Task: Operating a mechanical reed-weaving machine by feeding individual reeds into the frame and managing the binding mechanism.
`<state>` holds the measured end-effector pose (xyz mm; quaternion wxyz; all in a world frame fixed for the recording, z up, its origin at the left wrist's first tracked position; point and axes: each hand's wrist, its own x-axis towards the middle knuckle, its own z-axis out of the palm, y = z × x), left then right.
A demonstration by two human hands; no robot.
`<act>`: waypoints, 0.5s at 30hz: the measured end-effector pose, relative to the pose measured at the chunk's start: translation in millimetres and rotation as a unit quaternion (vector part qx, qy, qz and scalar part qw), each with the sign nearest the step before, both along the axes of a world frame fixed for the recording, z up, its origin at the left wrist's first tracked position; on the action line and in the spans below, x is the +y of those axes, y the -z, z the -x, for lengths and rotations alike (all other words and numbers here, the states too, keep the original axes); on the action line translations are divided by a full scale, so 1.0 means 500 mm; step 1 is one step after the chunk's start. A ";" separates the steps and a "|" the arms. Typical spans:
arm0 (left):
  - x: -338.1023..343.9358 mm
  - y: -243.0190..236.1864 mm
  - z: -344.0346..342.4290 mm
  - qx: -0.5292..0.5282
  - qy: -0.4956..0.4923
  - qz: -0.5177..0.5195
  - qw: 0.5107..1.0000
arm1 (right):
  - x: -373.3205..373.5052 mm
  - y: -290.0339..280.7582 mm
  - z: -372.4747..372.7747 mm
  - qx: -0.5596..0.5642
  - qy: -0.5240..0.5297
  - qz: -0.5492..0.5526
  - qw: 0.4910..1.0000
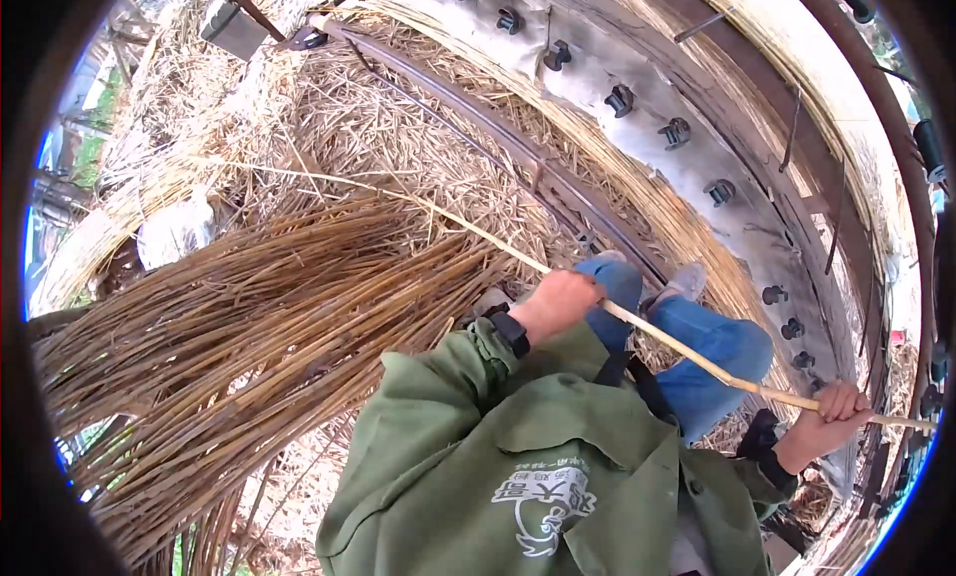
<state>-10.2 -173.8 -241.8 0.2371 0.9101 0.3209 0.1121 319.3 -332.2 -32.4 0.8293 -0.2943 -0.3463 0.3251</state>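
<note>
We have one long pale stalk [687,351], slanting across in front of the blue-jeaned knees [712,342], slight kink between the hands. Left hand [558,302]: fingers closed around the stalk's middle stretch. Right hand [823,429]: fingers clamped on it near the right-hand end. Left of the body we see a big spread of brown stalks [259,322]; beyond, loose straw [299,98], a metal rail [478,108], black fittings [619,100] in a row.
</note>
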 end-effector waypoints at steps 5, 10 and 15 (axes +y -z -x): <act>-0.083 -0.117 -0.005 -0.018 0.088 0.012 0.996 | -0.044 -0.093 -0.131 -0.037 0.029 0.068 0.997; -0.079 -0.132 -0.014 -0.038 0.065 -0.013 0.997 | -0.038 -0.123 -0.145 -0.080 0.059 0.059 0.993; -0.083 -0.181 -0.006 -0.019 0.100 -0.008 0.995 | -0.042 -0.147 -0.139 -0.420 0.300 0.193 0.835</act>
